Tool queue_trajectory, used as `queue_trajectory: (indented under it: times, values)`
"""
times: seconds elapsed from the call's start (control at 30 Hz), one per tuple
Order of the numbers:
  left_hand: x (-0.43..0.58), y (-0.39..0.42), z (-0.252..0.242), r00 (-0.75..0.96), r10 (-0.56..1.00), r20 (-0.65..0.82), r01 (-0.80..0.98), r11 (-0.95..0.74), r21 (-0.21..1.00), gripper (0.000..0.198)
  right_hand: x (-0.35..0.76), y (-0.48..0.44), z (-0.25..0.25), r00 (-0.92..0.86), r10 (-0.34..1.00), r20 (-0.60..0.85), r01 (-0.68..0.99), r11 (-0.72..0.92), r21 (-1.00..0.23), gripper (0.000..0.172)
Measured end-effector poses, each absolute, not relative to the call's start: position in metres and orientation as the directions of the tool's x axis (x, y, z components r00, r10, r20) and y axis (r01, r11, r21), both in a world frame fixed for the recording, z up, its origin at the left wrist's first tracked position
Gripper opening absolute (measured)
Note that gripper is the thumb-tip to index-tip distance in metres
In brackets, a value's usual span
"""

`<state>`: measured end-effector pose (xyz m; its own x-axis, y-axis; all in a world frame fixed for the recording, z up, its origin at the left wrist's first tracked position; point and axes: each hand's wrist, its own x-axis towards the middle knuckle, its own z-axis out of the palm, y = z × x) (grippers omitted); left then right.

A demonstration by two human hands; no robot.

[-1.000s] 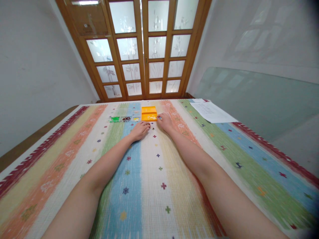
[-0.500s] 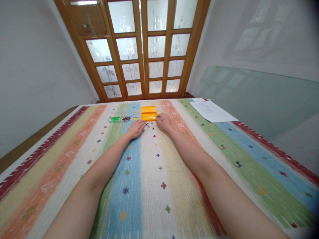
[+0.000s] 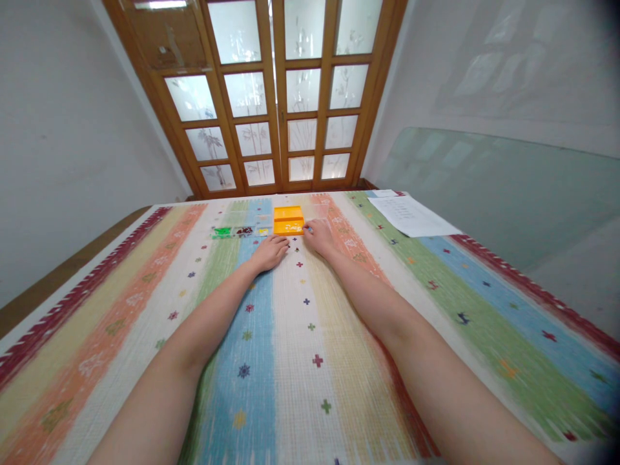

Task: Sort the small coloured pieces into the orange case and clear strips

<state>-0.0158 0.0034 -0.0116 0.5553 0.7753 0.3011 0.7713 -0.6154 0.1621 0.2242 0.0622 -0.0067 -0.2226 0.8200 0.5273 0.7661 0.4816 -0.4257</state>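
My left hand (image 3: 272, 252) rests low on the cloth in front of the orange box, its fingers bent down and close together over the spot with small dark beads; its fingertips mostly cover them. At the right edge of the open orange box (image 3: 289, 212), my right hand (image 3: 320, 237) has thumb and forefinger pinched together. A tiny blue bit shows near those fingertips, too small to name. Small white pieces (image 3: 294, 227) lie in the near half of the box. Left of it, clear compartments hold green pieces (image 3: 222, 231), dark red beads (image 3: 245, 231) and yellow pieces (image 3: 263, 230).
A striped, patterned tablecloth (image 3: 295, 361) covers the table. Sheets of paper (image 3: 411, 216) with writing lie at the far right. A glass panel (image 3: 484, 181) leans by the right wall, and wooden glazed doors (image 3: 279, 116) stand behind the table.
My left hand has moved slightly right and nearer to me, its fingers now over the dark beads that lay visible beside it. My right hand stays at the box edge.
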Motion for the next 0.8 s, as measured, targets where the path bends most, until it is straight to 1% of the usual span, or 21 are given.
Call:
queue_trajectory:
  times: [0.2, 0.33, 0.47, 0.6, 0.8]
  values:
    - [-0.018, 0.0, -0.006, 0.541, 0.773, 0.333, 0.772, -0.613, 0.168, 0.052, 0.224, 0.063, -0.008, -0.218, 0.824, 0.523, 0.768, 0.475, -0.429, 0.023]
    - [-0.023, 0.0, -0.004, 0.519, 0.79, 0.327, 0.781, -0.593, 0.194, 0.051, 0.224, 0.063, -0.008, -0.218, 0.819, 0.53, 0.766, 0.48, -0.427, 0.022]
    - [-0.027, 0.002, -0.006, 0.523, 0.794, 0.309, 0.771, -0.596, 0.224, 0.048, 0.224, 0.063, -0.009, -0.211, 0.818, 0.535, 0.768, 0.477, -0.428, 0.023]
    - [-0.028, 0.002, -0.006, 0.547, 0.773, 0.321, 0.749, -0.623, 0.225, 0.05, 0.225, 0.064, -0.009, -0.217, 0.818, 0.533, 0.767, 0.48, -0.425, 0.023]
    - [-0.026, -0.003, -0.001, 0.541, 0.774, 0.329, 0.755, -0.619, 0.215, 0.042, 0.225, 0.065, -0.009, -0.22, 0.818, 0.532, 0.773, 0.478, -0.416, 0.024]
